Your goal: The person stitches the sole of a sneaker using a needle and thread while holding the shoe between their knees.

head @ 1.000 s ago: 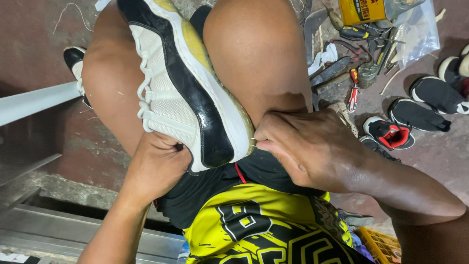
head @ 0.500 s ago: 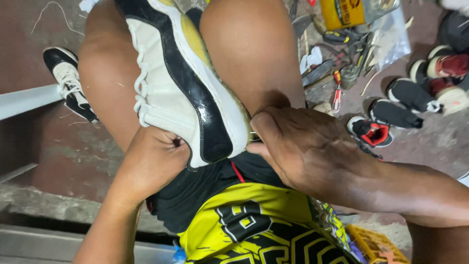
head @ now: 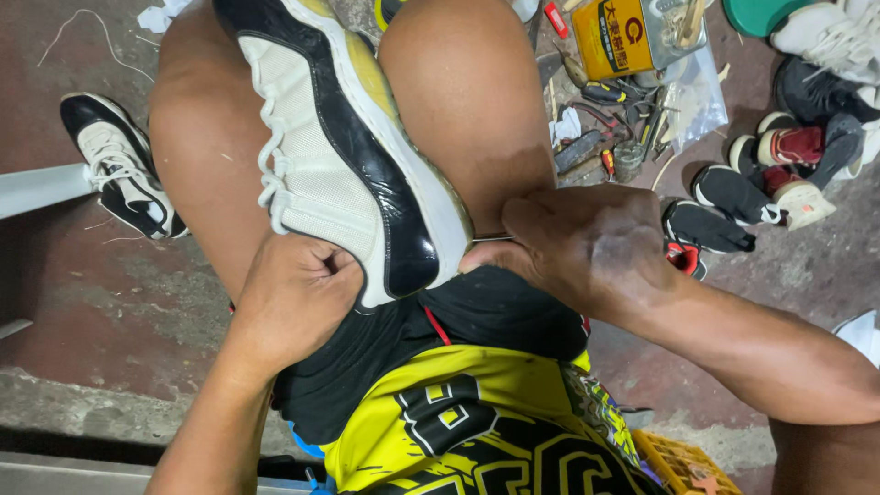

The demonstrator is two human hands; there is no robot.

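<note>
While clamped between knees, sneaker [head: 348,165] (left hand [head: 293,302] gripping toe).

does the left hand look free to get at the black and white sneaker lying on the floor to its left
Probably not as things stand. The left hand is clamped on the toe of the white and black sneaker held between the knees, so it is occupied. The sneaker on the floor lies beyond the left thigh, with nothing on it.

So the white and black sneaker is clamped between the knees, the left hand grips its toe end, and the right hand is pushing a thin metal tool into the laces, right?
Not quite. The head view shows the right hand pushing the thin metal tool in at the sole edge, not the laces. The rest holds: the white and black sneaker sits between the knees and the left hand grips its toe end.
</note>
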